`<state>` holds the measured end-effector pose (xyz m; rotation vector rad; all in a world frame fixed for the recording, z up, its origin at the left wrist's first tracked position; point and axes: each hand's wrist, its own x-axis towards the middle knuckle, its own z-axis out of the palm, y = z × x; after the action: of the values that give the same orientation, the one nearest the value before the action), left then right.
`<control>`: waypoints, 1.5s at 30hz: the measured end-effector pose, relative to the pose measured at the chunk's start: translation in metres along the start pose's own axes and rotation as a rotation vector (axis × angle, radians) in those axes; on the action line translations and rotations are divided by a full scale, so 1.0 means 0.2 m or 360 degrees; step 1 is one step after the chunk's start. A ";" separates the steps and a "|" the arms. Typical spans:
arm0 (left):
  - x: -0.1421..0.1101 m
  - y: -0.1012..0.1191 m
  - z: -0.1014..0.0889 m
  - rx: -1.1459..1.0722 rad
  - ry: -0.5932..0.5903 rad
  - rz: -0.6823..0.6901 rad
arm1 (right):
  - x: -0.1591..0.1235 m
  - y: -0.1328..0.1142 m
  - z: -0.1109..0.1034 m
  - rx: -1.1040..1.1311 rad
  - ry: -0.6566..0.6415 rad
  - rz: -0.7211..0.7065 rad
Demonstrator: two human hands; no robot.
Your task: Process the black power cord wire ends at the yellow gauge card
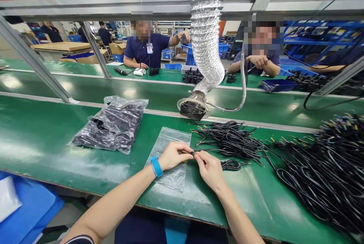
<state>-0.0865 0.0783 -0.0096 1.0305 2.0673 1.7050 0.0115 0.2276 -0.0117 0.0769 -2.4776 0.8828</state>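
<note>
My left hand (172,155), with a blue wrist strap, pinches the end of a thin black cable (231,165) above a clear plastic bag (167,153) lying flat on the green bench (40,138). My right hand (209,168) meets it fingertip to fingertip, pinching the same cable end. The cable's small coil lies just right of my right hand. A loose heap of black cables (230,139) with bare tips sits just beyond both hands.
A large pile of black cables (327,168) fills the right side. A plastic bag of black parts (113,124) lies at left. A silver extraction duct (203,47) hangs over the bench. Two people work across the far bench. A blue bin (25,206) stands at lower left.
</note>
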 end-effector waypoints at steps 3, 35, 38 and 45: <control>0.00 0.00 0.00 0.0015 -0.0020 0.0041 | 0.00 -0.01 0.00 0.0005 -0.0053 -0.0009; -0.11 0.12 0.11 0.0832 -0.0615 0.0612 | 0.13 0.31 -0.20 -0.0585 -0.0290 -0.0229; -0.08 0.14 -0.04 0.0871 -0.0155 0.0423 | 0.13 0.38 -0.14 -0.0597 -0.0249 -0.0245; -0.24 0.09 -0.78 0.2007 0.0798 -0.0718 | 0.13 0.44 -0.28 -0.0199 0.0299 0.0321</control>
<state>-0.1419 -0.0679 0.0383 0.2208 3.4149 0.2978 -0.0049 0.3329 -0.0129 -0.2905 -2.3849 0.7739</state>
